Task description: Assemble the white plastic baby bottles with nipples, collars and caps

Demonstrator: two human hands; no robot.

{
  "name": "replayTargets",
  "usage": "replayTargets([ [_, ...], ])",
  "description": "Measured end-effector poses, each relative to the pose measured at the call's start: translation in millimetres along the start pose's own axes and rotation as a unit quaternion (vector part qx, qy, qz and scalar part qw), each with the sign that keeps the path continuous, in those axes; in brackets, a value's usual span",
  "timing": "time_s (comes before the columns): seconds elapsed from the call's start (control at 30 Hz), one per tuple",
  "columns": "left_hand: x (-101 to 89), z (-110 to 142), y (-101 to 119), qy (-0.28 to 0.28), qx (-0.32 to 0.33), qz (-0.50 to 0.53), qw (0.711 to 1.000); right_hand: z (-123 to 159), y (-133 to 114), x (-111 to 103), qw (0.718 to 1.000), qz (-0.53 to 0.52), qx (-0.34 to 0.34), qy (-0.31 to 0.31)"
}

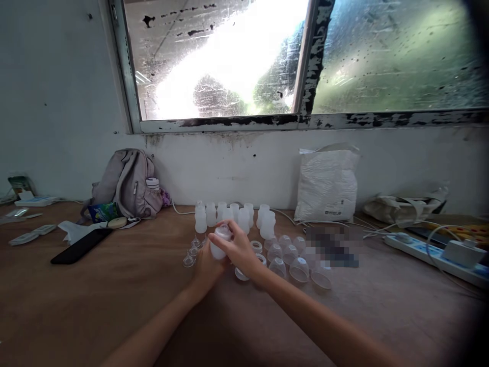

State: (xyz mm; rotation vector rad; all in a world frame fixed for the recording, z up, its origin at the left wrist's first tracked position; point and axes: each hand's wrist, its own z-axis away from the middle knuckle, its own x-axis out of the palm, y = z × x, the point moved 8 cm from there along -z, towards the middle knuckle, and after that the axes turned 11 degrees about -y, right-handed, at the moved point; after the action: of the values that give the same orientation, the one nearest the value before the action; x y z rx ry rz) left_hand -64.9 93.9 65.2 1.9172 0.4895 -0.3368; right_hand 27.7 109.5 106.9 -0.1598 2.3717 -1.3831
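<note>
Just in front of me, my left hand [208, 267] is wrapped round a small frosted baby bottle [217, 251]. My right hand [243, 250] grips the top of that bottle, its fingers round the pale collar [223, 233]. Behind the hands stand several more frosted bottles [200, 219] without caps. To the left of my left hand lie several transparent bottle nipples [188, 261]. White screw rings [256, 247] lie by my right hand, partly hidden by it. Further right are rows of translucent dome caps [299, 270].
A grey backpack [128, 188] and a black phone-like slab [80, 246] sit on the left of the brown table [114, 300]. A white plastic bag [327, 186] leans on the wall. At right are a power strip [431, 255], cables and a cloth bag [401, 208].
</note>
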Motion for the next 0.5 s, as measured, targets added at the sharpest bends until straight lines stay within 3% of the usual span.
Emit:
replayTargets([
  [0.1, -5.3, -6, -7, 0.012, -0.004, -0.018, 1.0, -7, 10, 0, 0.998, -0.018, 0.023, -0.049],
  [0.2, -7.4, -11, -2, -0.026, 0.07, -0.032, 0.997, -20, 13, -2, 0.996, -0.016, 0.009, -0.092],
  [0.33, -30.5, -22, -6, 0.008, 0.124, -0.03, 0.992, -51, 21, -21, 0.999, 0.037, -0.004, -0.026],
  [0.5, -64.0, -38, -45, 0.081, 0.072, -0.019, 0.994, -89, 47, -24, 0.984, 0.169, 0.032, 0.044],
])
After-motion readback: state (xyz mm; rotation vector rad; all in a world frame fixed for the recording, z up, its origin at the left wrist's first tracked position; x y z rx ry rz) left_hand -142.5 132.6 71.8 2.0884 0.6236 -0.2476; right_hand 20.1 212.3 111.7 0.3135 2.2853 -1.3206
